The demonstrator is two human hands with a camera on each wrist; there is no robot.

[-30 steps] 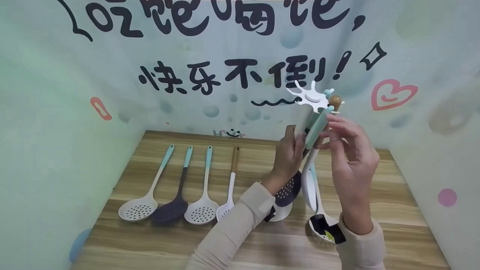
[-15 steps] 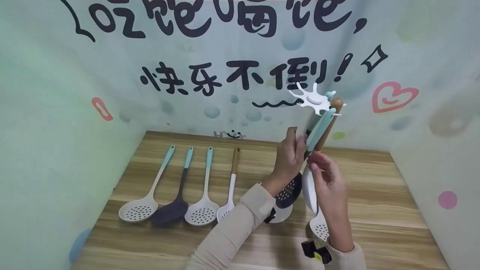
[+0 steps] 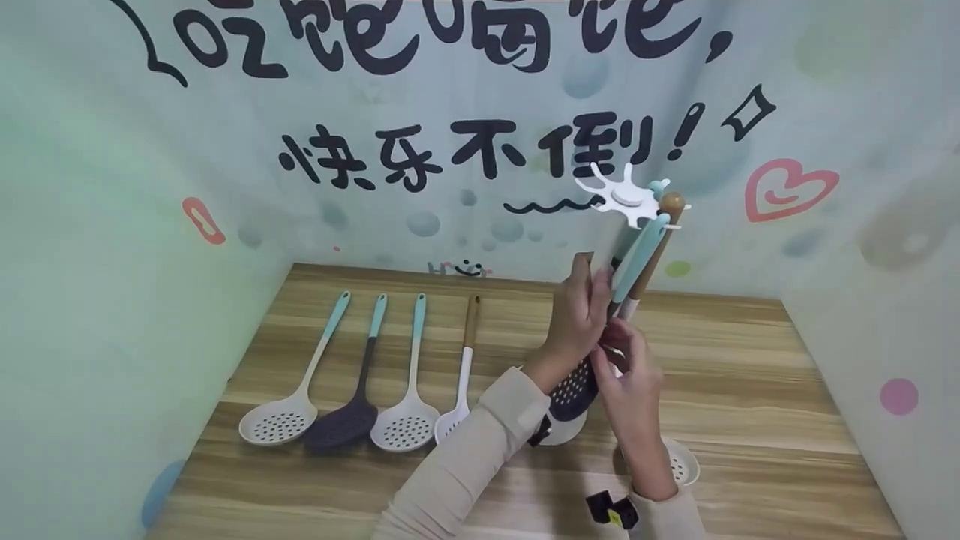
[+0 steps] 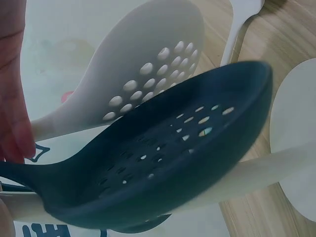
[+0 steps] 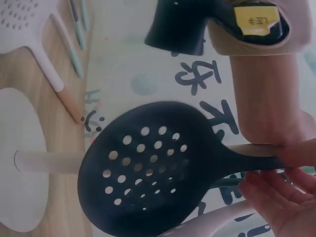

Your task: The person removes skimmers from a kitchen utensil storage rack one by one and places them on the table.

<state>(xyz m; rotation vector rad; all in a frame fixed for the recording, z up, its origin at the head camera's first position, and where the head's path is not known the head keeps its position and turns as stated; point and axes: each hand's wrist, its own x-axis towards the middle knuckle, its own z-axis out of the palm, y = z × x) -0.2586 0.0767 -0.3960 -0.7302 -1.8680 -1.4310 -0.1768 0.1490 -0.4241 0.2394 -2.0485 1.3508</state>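
My left hand (image 3: 581,307) grips the pale post of a utensil stand, whose white star-shaped hook top (image 3: 626,196) is above the fingers. Turquoise and wooden handles hang from the hooks. Just below and to the right, my right hand (image 3: 626,367) pinches the neck of a hanging dark skimmer (image 5: 148,163) between thumb and fingers. The skimmer's holed bowl (image 4: 163,148) tilts across the post in the left wrist view. Behind it hangs a white skimmer (image 4: 133,69), partly hidden by my right forearm in the head view.
Left of the stand a row lies on the wooden table (image 3: 750,390): a white skimmer (image 3: 277,424), a dark turner (image 3: 341,427), another white skimmer (image 3: 405,427) and a white slotted turner (image 3: 454,416) with a wooden handle. The stand's round base (image 5: 22,197) rests on the table.
My right hand has come down and left from the upper handles to the dark skimmer's neck. The white skimmer's bowl has shifted right. My left hand has stayed on the post.
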